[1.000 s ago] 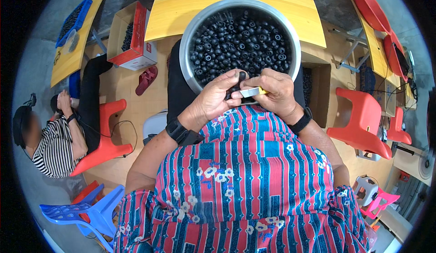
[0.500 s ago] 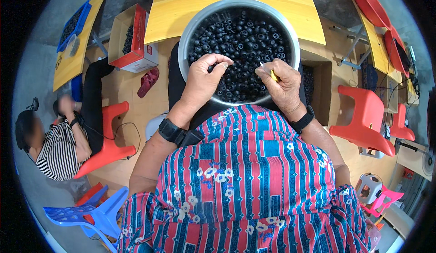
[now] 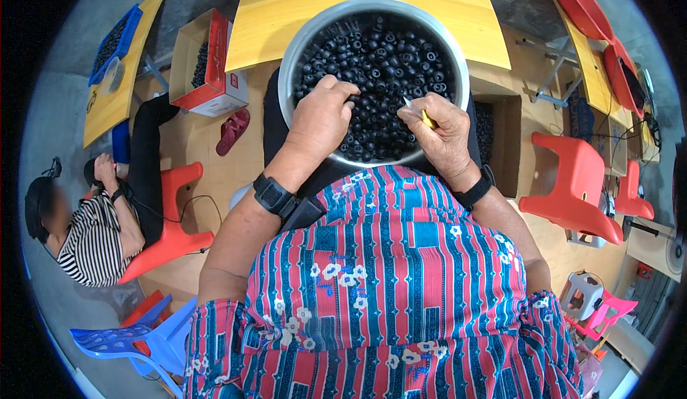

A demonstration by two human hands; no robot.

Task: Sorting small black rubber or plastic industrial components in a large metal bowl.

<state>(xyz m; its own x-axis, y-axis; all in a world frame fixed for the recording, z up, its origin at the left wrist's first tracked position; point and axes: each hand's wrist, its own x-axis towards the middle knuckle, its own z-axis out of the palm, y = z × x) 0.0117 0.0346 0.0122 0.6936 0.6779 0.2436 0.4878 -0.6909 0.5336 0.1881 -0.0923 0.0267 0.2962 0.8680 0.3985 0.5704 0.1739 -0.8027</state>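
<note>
My left hand (image 3: 323, 118) digs curled fingers into the black ring-shaped parts (image 3: 379, 55) filling the metal bowl (image 3: 297, 48) on my lap at twelve o'clock, though I cannot tell whether it has one. My right hand (image 3: 445, 135) pinches a small yellow tool (image 3: 422, 116). Leaning harder on the near rim could tip the bowl and spill parts.

Small black rings (image 3: 379, 62) heaped in steel bowl (image 3: 290, 62)

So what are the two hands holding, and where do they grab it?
The right hand pinches a thin yellow tool near its back end, tip poking out. The left hand reaches into the black rings in the metal bowl; any grip there is hidden.
</note>
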